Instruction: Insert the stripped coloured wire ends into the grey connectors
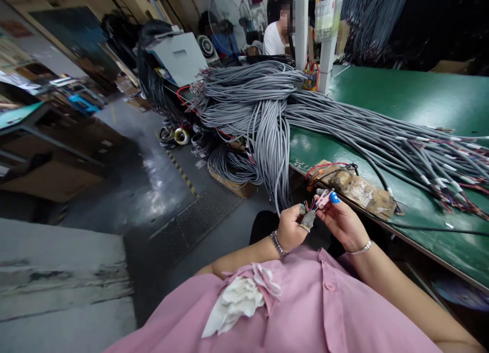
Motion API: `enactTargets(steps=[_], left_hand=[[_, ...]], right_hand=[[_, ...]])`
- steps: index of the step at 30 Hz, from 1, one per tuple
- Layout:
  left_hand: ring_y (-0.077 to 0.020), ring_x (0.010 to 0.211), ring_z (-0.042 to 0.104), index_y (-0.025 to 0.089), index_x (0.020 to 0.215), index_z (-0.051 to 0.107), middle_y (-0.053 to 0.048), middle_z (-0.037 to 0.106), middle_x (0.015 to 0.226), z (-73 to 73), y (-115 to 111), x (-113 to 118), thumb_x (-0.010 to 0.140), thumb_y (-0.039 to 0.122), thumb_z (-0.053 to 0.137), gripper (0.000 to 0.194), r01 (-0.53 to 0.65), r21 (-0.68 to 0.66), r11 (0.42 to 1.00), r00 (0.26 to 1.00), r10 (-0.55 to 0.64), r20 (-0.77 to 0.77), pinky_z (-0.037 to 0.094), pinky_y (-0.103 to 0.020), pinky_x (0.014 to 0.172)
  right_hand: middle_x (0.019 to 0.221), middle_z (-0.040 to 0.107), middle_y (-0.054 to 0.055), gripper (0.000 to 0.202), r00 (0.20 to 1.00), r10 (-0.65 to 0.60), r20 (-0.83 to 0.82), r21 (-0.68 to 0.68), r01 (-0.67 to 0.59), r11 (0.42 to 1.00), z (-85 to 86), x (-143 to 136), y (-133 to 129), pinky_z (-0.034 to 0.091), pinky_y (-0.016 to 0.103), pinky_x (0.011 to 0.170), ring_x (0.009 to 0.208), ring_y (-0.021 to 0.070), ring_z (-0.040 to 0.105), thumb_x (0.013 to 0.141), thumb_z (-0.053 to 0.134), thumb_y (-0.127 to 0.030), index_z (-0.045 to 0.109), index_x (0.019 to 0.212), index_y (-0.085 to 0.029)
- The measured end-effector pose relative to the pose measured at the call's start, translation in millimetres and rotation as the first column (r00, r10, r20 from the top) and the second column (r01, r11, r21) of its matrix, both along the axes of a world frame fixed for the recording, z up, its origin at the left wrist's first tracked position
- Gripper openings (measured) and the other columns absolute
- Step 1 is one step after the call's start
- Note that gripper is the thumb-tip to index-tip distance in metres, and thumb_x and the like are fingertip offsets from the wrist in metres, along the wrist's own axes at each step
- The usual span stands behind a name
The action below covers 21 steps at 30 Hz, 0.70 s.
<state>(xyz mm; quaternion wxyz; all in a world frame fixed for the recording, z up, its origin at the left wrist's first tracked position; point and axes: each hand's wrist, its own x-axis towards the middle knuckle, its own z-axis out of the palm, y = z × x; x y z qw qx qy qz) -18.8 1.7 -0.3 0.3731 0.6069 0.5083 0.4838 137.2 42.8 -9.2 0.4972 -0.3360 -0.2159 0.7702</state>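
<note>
My left hand (292,228), with a metal watch at the wrist, is closed around a cable end whose thin coloured wires (311,205) fan out at the top. A grey covering wraps one of its fingertips. Just to the right, my right hand (344,223) pinches a small pale pink tool (323,199) against the wires. A blue cap (334,197) sits on one of its fingertips. Beyond both hands, a thick bundle of grey cables (271,149) hangs over the edge of the green table (401,96).
A taped cardboard block (359,192) with red and black wires lies at the table's near edge. Cable ends (446,174) spread across the table at right. A person in white (273,38) is behind, near a fan (225,24). Cable coils (233,164) lie below.
</note>
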Motion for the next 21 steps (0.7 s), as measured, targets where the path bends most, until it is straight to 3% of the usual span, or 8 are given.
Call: enactTargets(steps=[9,16,21], left_hand=[[-0.0124,0.053,0.056,0.018,0.074,0.062,-0.002,0.061,0.059,2.4,-7,-12,0.079,0.038,0.062,0.021,-0.056,-0.036,0.998,0.996,0.059,0.074,0.043,-0.023,0.054],[-0.0163,0.06,0.056,0.02,0.065,0.066,-0.004,0.06,0.059,19.7,7,-18,0.069,0.033,0.07,0.014,-0.174,0.158,0.972,0.983,0.181,-0.03,0.044,-0.028,0.067],[-0.0179,0.061,0.056,0.021,0.069,0.068,-0.006,0.062,0.062,13.9,13,-11,0.07,0.033,0.069,0.012,-0.152,0.214,0.965,0.979,0.177,-0.104,0.044,-0.03,0.07]], right_hand=[[0.086,0.069,0.004,0.046,0.993,0.108,-0.054,0.018,-0.107,0.994,3.3,3,2,0.051,0.024,0.058,0.069,0.0136,0.06,0.081,0.052,-0.064,0.069,0.089,-0.022],[0.075,0.065,0.002,0.031,0.998,0.061,0.025,0.057,-0.062,0.996,4.8,0,6,0.05,0.022,0.054,0.062,0.012,0.056,0.079,0.063,-0.052,0.067,0.08,-0.021],[0.076,0.066,0.002,0.029,1.0,0.026,0.008,0.049,-0.027,0.998,1.0,-1,4,0.05,0.023,0.056,0.064,0.0118,0.056,0.08,0.064,-0.049,0.067,0.079,-0.02]])
